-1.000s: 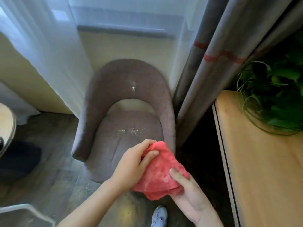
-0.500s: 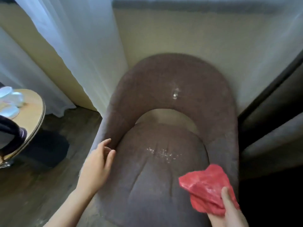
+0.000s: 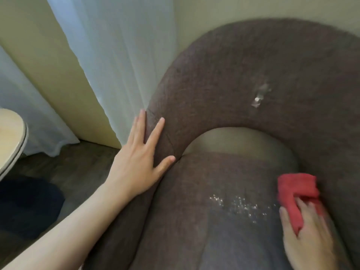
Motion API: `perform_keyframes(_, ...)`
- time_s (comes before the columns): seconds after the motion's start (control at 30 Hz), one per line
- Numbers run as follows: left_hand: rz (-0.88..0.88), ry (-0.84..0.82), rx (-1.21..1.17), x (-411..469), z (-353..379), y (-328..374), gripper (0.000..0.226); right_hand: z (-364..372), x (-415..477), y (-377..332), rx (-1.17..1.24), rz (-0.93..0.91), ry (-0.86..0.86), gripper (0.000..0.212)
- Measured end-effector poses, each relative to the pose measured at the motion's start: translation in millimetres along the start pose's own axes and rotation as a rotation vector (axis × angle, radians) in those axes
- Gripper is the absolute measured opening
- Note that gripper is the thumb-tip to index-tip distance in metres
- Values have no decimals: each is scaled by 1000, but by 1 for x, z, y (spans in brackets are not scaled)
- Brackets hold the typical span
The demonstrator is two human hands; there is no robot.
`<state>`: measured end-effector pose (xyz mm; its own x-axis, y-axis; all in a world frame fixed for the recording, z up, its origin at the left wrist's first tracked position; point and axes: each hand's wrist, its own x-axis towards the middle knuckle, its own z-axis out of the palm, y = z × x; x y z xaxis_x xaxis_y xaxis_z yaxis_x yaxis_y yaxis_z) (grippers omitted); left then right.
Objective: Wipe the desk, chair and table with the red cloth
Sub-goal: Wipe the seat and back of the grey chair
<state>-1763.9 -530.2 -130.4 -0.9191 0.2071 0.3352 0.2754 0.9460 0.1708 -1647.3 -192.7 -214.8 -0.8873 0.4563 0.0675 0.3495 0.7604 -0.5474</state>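
Observation:
A brown-grey upholstered chair (image 3: 224,78) with a curved backrest fills most of the view. White crumbs (image 3: 239,206) lie scattered on its seat, and a shiny smear (image 3: 260,96) marks the backrest. My left hand (image 3: 140,158) lies flat with fingers spread on the chair's left arm. My right hand (image 3: 305,236) presses the red cloth (image 3: 296,193) onto the seat at the right, just beside the crumbs. The cloth is bunched, partly under my fingers.
The rim of a round light-wood table (image 3: 18,141) shows at the left edge. White sheer curtains (image 3: 120,55) hang behind the chair against a cream wall. A dark blue object (image 3: 29,207) lies on the wood floor at lower left.
The view has closed in on the chair. My left hand let go of the cloth and came down onto the chair's left arm. My right hand brought the cloth down onto the seat.

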Motion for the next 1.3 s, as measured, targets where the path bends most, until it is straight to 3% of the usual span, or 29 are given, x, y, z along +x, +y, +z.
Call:
perform_keyframes(0.07,26,33,6,18,1,3,90,24,-2,-6,-225,-14,-94,94)
perform_keyframes(0.1,26,42,12,25,-1,4,91,32,1,-12,-207,-17,-135,101)
perform_keyframes(0.17,42,53,34,34,-1,4,93,30,7,-24,-230,19,-195,102)
perform_keyframes(0.23,58,63,48,33,3,1,91,39,10,-15,-436,10,-207,90)
perform_keyframes(0.37,88,119,70,36,13,-7,80,26,42,-1,-263,93,-188,61)
perform_keyframes(0.5,90,110,38,39,14,-10,79,32,48,-1,-465,-15,9,50)
perform_keyframes(0.57,94,111,21,39,16,-11,78,46,43,1,-486,-71,89,55)
perform_keyframes(0.73,58,92,-32,39,13,-9,73,55,40,-3,-511,-31,-11,82)
perform_keyframes(0.9,49,90,-57,37,11,-6,71,70,34,-19,-439,-36,-51,76)
perform_keyframes(1.3,39,74,-107,37,12,-7,66,120,22,-75,-274,-175,-133,83)
